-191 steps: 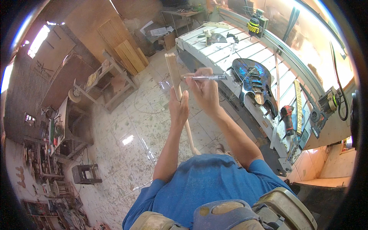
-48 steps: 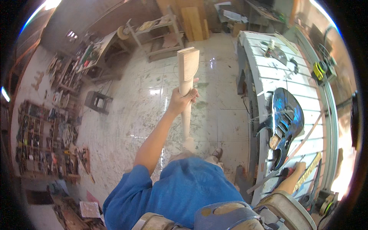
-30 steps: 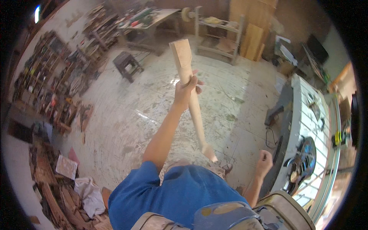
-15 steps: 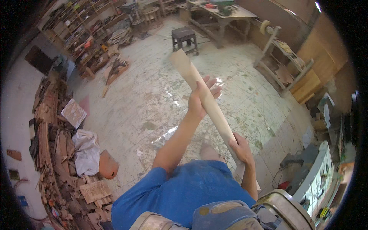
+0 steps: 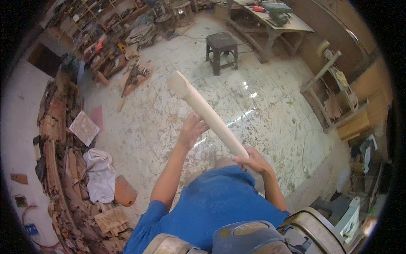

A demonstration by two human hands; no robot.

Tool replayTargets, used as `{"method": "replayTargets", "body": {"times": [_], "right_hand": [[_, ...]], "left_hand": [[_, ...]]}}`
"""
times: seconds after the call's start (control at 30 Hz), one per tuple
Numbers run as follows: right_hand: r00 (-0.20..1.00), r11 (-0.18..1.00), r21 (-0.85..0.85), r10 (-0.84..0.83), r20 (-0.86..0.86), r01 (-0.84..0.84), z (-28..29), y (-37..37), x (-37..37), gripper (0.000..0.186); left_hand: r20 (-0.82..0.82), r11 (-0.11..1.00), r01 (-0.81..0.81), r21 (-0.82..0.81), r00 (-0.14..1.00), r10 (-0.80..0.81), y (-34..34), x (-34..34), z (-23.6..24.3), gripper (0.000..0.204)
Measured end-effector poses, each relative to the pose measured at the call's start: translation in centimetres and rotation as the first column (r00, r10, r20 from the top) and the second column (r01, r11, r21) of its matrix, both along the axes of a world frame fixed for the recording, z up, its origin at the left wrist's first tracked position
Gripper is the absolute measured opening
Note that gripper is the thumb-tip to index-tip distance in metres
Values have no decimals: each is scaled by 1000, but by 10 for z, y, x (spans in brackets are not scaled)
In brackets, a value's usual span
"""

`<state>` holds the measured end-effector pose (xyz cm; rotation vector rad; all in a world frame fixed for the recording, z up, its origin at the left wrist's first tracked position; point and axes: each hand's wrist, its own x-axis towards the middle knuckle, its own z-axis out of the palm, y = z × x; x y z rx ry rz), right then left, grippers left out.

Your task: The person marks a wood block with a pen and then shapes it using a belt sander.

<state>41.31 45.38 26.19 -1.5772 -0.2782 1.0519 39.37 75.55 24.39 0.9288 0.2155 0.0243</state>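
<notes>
Holding the long pale wooden piece (image 5: pixel 207 114), I see its axis run from five o'clock up to eleven. My right hand (image 5: pixel 253 161) wraps the near end with curled fingers; my left hand (image 5: pixel 191 130) touches midway, fingers loosely spread.

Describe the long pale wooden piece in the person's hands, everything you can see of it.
The wooden piece is a long, slim length of pale, unfinished-looking wood with a smooth rounded face. Its far end widens into a flatter, angled head; the near end is hidden in the right hand, which grips it. The left hand rests against its middle with the fingers loosely spread. It is held in the air, slanting from lower right up to upper left, above the speckled tiled floor. No marks or fittings show on it.
</notes>
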Motion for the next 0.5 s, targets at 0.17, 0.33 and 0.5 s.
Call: {"method": "replayTargets", "body": {"times": [0.17, 0.33, 0.5], "right_hand": [[999, 999, -18, 36, -18, -37, -3, 72, 114, 39], [988, 999, 46, -3, -152, 10, -11, 147, 195, 43], [988, 998, 18, -59, -143, 62, -27, 231, 273, 49]], "left_hand": [[-397, 969, -229, 95, 884, 248, 88, -18, -74, 67], [-662, 695, -718, -28, 535, 525, 165, -54, -162, 57], [-675, 672, -740, 12, 490, 551, 267, 11, -208, 51]]}}
